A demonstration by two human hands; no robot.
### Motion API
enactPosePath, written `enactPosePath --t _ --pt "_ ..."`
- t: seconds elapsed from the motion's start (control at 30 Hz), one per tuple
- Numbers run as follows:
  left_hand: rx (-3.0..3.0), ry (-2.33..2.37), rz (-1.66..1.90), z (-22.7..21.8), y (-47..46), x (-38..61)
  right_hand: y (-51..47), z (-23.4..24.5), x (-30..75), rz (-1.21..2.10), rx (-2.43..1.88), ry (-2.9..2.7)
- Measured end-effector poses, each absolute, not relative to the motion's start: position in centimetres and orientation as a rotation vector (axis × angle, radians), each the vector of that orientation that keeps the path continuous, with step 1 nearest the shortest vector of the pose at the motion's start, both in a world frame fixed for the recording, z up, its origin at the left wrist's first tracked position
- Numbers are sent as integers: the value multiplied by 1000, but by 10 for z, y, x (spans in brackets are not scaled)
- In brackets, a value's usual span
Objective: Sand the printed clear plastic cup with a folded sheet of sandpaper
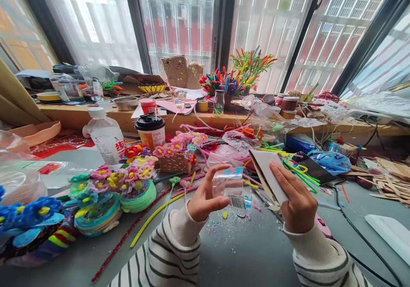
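Observation:
My left hand is wrapped round a clear plastic container with blue print and a barcode, lying on its side in my grip just above the table. It looks like a bottle or cup; its exact kind is unclear. Between the fingers and thumb of my right hand is a folded piece of cardboard, white on its outer face, tilted beside the container's right end. Small glittery bits are scattered on the grey table below. Scissors lie partly hidden beneath the cardboard.
Pipe-cleaner flower pots crowd the left, with a water bottle and a lidded paper cup behind. Loose pipe cleaners lie behind my right hand. A black cable and wooden sticks are at right.

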State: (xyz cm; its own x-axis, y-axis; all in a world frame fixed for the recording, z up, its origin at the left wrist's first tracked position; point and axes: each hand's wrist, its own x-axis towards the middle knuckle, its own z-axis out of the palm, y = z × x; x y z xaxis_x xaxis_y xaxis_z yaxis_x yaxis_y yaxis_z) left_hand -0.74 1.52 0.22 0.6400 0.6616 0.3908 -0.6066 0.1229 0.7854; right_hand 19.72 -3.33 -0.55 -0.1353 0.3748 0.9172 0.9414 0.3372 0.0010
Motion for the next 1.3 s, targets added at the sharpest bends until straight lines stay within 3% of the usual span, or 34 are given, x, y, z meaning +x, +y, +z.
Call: enactPosePath --t 0.43,1.3 --pt "539 -1 834 6 21 -20 -40 -9 194 -735 -1149 -1737" --pt "417 102 760 3 25 -18 -38 -13 196 -728 -1186 -1741"
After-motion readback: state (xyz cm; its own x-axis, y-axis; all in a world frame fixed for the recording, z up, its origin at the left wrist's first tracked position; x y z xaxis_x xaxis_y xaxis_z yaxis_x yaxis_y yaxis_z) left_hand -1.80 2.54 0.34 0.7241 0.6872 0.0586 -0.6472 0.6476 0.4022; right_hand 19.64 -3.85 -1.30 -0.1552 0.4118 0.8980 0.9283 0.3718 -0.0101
